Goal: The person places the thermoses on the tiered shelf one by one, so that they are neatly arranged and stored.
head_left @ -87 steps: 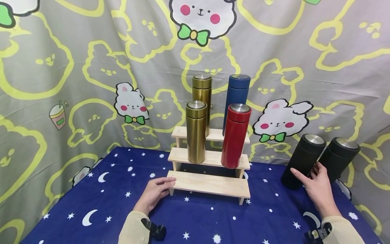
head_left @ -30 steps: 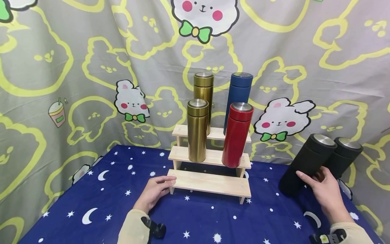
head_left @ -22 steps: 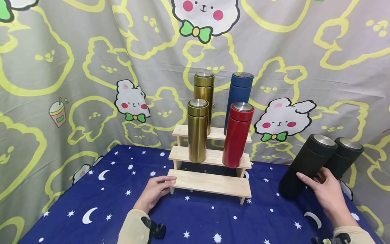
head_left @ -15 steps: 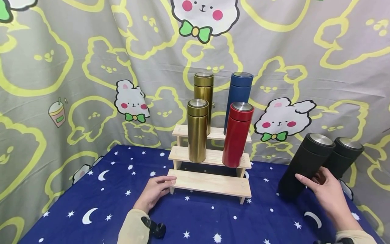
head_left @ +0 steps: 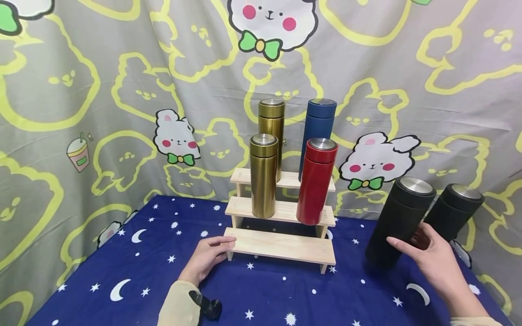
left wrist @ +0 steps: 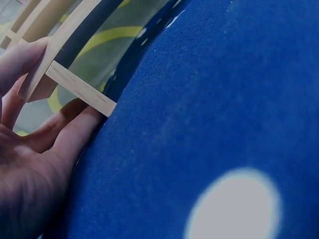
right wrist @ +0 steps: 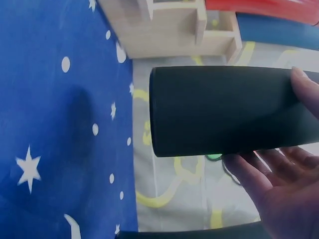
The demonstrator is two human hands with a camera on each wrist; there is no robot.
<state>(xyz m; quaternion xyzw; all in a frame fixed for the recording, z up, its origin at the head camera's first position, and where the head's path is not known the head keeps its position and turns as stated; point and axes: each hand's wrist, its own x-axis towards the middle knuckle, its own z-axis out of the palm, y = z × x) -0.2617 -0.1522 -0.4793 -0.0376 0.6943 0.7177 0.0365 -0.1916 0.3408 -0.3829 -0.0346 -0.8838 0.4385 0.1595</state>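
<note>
In the head view my right hand (head_left: 434,256) grips a black thermos (head_left: 397,222) with a steel-topped lid, thumb on the near side and fingers behind. The right wrist view shows its base (right wrist: 199,112) off the blue cloth, a shadow lying on the cloth beside it. My left hand (head_left: 209,256) holds the left end of the lowest step of a wooden three-step stand (head_left: 281,246). In the left wrist view its fingers (left wrist: 75,132) reach under the plank to the stand's leg (left wrist: 82,89). A gold thermos (head_left: 263,181) and a red thermos (head_left: 316,185) stand on the middle step.
Another gold thermos (head_left: 272,111) and a blue thermos (head_left: 320,120) stand on the top step. A second black thermos (head_left: 454,210) stands on the right, behind the held one. A patterned grey curtain (head_left: 212,90) hangs behind the starry blue tablecloth (head_left: 155,253).
My right hand has carried the black thermos left, away from the second black one, over the last half second. The left hand has stayed at the stand.
</note>
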